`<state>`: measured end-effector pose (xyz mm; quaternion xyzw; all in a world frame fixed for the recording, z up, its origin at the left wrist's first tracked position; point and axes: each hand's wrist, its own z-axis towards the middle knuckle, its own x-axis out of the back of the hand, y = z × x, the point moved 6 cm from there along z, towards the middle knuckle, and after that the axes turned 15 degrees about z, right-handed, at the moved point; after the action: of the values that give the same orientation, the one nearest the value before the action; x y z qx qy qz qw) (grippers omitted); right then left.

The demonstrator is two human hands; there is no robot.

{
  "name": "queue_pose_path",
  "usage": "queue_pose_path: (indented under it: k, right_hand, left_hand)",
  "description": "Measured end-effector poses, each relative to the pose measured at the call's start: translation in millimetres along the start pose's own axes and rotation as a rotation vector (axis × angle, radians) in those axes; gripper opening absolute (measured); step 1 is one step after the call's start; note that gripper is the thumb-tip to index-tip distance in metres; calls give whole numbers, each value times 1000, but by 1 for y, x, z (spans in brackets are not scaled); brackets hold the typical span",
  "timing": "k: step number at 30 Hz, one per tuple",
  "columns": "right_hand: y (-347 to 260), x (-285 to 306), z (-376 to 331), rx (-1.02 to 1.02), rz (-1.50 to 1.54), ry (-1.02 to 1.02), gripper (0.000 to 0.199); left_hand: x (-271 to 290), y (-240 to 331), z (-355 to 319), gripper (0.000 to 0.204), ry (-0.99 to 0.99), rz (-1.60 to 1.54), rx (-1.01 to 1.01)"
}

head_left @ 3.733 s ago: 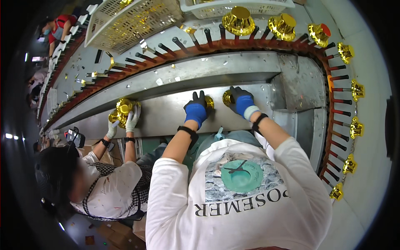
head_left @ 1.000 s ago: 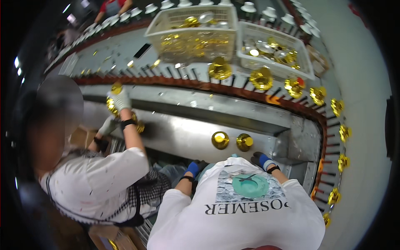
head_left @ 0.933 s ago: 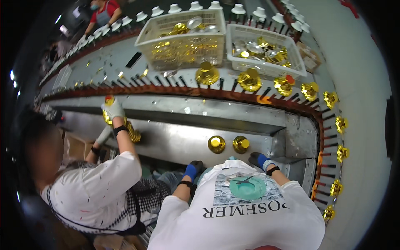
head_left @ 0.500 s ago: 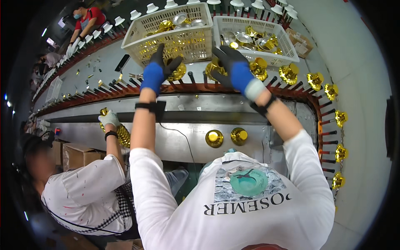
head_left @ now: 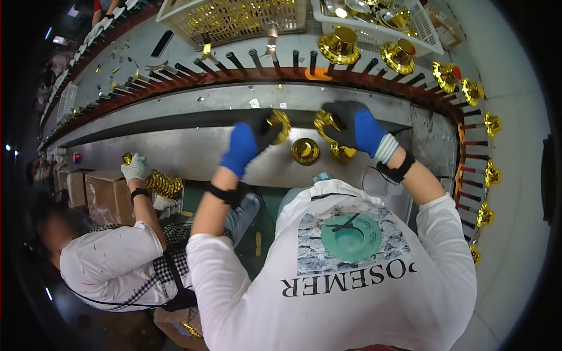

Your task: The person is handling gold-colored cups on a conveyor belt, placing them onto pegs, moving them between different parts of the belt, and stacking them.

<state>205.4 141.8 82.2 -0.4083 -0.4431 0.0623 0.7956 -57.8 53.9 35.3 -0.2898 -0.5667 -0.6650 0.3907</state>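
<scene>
My left hand [head_left: 257, 130], in a black and blue glove, is closed on a shiny gold flanged cup [head_left: 282, 126], held above the metal bench. Opposite it, my right hand [head_left: 348, 124] grips a second gold flanged cup [head_left: 324, 125]; its fingertips are partly hidden by the dark glove. Between and below the hands, a gold cup [head_left: 305, 151] stands on the bench. Another gold cup [head_left: 343, 153] sits beside it, partly covered by the right hand and its cup.
Beyond the bench [head_left: 205, 149] curves a conveyor with upright black pegs, several carrying gold cups [head_left: 339, 45]. Behind it stand two white crates [head_left: 234, 23] of metal parts. At my left, a co-worker's gloved hand [head_left: 136, 168] holds a small gold piece near a gold stack [head_left: 164, 184].
Both hands have come back from the conveyor pegs toward me, each bringing a gold cup over the bench. The view has shifted, and the crates sit higher in it.
</scene>
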Motion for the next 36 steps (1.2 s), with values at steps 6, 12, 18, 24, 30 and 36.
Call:
queue_pose_path:
  k: [6, 12, 18, 24, 30, 36]
  right_hand:
    - [137, -80, -115, -428, -107, -66, 61]
    - [98, -60, -102, -395, -242, -71, 79]
    - [7, 119, 54, 295, -487, 646, 77]
    - [49, 81, 133, 37, 2, 393, 62]
    - [-22, 96, 50, 103, 25, 354, 48]
    - [55, -2, -83, -247, 107, 137, 45]
  left_hand:
    - [-164, 19, -28, 40, -268, 376, -42]
    - [-156, 23, -17, 107, -375, 612, 45]
    - [51, 101, 149, 103, 380, 423, -162]
    - [53, 45, 215, 71, -7, 630, -60]
    - [95, 79, 99, 49, 281, 345, -239]
    - [-104, 47, -17, 59, -271, 243, -87]
